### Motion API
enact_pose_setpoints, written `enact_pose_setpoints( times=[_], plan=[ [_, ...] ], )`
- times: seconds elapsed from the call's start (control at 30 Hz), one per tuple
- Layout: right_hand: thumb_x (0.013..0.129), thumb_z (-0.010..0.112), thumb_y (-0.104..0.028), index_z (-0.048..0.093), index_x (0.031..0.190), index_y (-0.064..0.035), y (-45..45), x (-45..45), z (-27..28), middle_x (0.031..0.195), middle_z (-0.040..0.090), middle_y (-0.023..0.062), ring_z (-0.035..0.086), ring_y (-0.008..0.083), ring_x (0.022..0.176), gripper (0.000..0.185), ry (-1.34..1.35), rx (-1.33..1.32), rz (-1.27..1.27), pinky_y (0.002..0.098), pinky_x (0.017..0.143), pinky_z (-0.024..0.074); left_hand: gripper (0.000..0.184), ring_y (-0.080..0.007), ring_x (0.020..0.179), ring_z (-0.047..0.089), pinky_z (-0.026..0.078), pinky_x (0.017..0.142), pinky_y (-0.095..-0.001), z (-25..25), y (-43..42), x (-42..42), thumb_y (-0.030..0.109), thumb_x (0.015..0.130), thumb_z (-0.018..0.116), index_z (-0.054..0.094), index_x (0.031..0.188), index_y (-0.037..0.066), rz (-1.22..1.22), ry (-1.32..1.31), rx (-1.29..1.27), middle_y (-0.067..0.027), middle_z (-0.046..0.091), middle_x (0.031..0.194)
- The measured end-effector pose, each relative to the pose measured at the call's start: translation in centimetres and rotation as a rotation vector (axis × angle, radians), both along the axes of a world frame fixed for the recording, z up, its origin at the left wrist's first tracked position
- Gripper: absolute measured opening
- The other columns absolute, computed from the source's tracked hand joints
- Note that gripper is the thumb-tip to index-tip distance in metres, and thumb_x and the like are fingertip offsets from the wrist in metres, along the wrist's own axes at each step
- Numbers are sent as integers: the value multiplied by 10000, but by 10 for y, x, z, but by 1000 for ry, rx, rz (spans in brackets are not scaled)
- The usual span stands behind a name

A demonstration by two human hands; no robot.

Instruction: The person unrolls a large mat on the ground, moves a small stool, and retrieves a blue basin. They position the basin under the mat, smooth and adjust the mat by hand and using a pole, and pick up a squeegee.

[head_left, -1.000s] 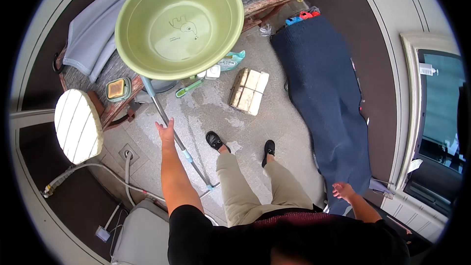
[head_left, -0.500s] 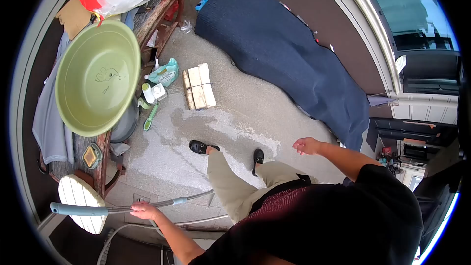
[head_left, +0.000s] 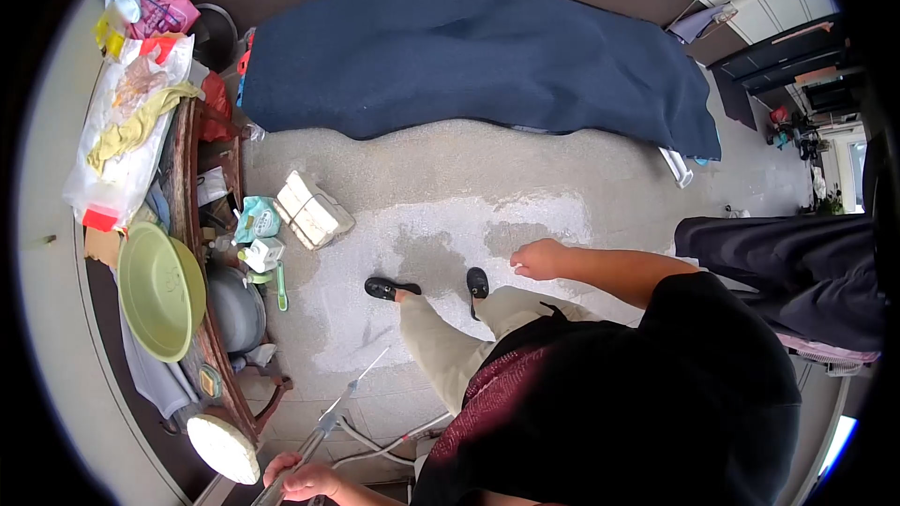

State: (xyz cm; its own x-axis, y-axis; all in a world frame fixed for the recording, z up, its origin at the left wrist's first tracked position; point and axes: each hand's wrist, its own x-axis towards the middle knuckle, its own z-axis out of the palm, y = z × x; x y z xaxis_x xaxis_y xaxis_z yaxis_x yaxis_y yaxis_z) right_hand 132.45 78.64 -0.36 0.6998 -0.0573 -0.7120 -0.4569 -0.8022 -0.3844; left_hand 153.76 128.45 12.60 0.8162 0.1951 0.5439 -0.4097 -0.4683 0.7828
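Note:
My left hand (head_left: pixel 302 480) is at the bottom left, its fingers wrapped around a metal pole (head_left: pixel 321 431). The pole slants up and right, with a pale joint partway along and a thin blurred far end above the floor. Its lower end leaves the frame. My right hand (head_left: pixel 538 260) hangs over the wet floor at centre right, fingers loosely curled and apart from any object. A small pale spot shows at its fingertips; I cannot tell what it is. My black shoes (head_left: pixel 392 289) stand on wet concrete, and a pale hose (head_left: pixel 375 454) runs near the pole.
Along the left is a wooden bench (head_left: pixel 211 333) with a green basin (head_left: pixel 155 290) and a round white board (head_left: pixel 225 448). Bottles (head_left: pixel 262 253), a green brush (head_left: pixel 281 288) and a tied white block (head_left: pixel 312 211) lie beside it. A dark blue cover (head_left: pixel 469 61) spans the back.
The view has turned to the right and tilted. The pole in my left hand has swung from nearly level to a steep slant. My right hand now appears farther left and slightly higher.

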Motion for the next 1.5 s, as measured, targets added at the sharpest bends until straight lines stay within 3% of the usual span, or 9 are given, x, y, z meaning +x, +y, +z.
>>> enact_pose_setpoints(
  times=[0.33, 0.57, 0.87, 0.97, 1.03, 1.13, 1.27, 1.4, 1.5],
  plan=[
    [813, 573, -274, 513, 1172, -132, -19, -31, 38, 1083, 562, 124, 542, 309, 1011, 390, -201, -67, -279, 401, 838, 447, 596, -137, 447, 397, 345, 419, -251, 119, -173, 40, 667, 780, 467, 368, 792, 80, -507, -28, -491, -34, 386, 554],
    [654, 752, -335, 215, 1398, -178, 2, 9, 75, 1377, 265, 131, 297, 315, 1263, 931, -486, -141, -391, 430, 974, 364, 458, -112, 448, 423, 359, 413, -223, 129, -311, 62, 590, 837, 454, 469, 922, 140, -806, 95, -808, -9, 457, 607],
    [663, 742, -283, 384, 1284, -161, -72, 34, 66, 1201, 433, 90, 411, 269, 1163, 727, -849, -523, -850, 494, 1010, 273, 404, -113, 538, 398, 336, 518, -245, 128, -495, 90, 569, 873, 406, 486, 866, 173, -1021, 489, -936, 20, 420, 591],
    [657, 727, -244, 506, 1061, -135, -121, 38, 32, 990, 540, 74, 520, 261, 960, 474, -808, -498, -913, 409, 872, 392, 416, -123, 572, 392, 341, 553, -270, 115, -568, 105, 568, 857, 440, 448, 873, 152, -1039, 631, -902, 8, 414, 630],
    [648, 719, -233, 510, 816, -111, -152, 42, 1, 797, 570, 67, 565, 260, 773, 295, -889, -510, -930, 371, 661, 449, 423, -132, 603, 405, 353, 564, -288, 92, -621, 119, 563, 855, 450, 433, 880, 141, -1060, 703, -852, -1, 411, 666],
    [648, 727, -248, 526, 791, -113, -190, 41, -34, 698, 568, 59, 571, 263, 674, 281, -878, -356, -1087, 381, 589, 456, 467, -180, 697, 461, 406, 683, -339, 45, -700, 139, 588, 881, 360, 442, 919, 129, -1085, 880, -632, -33, 473, 752],
    [653, 729, -428, 546, 701, -94, -216, 19, -68, 581, 564, 73, 575, 284, 558, 384, -531, -275, -1276, 381, 525, 466, 755, -249, 1064, 458, 312, 975, -394, -49, -773, 144, 639, 886, 142, 383, 1247, 22, -1094, 1107, -201, -129, 465, 1183],
    [648, 725, -451, 543, 662, -81, -187, -16, -112, 570, 559, 96, 576, 308, 557, 413, -289, -147, -1443, 388, 519, 457, 390, -191, 980, 499, 378, 880, -390, -250, -785, 159, 385, 887, 469, 465, 1151, 98, -990, 1648, 257, -56, 531, 1095],
    [662, 730, -306, 505, 642, -48, -124, -52, -110, 540, 512, 138, 537, 312, 508, 344, -117, -81, -1714, 363, 483, 426, 486, -224, 1142, 439, 323, 968, -423, -390, -791, 133, 426, 906, 410, 407, 1275, 109, -728, 1975, 483, -82, 455, 1262]
  ],
)
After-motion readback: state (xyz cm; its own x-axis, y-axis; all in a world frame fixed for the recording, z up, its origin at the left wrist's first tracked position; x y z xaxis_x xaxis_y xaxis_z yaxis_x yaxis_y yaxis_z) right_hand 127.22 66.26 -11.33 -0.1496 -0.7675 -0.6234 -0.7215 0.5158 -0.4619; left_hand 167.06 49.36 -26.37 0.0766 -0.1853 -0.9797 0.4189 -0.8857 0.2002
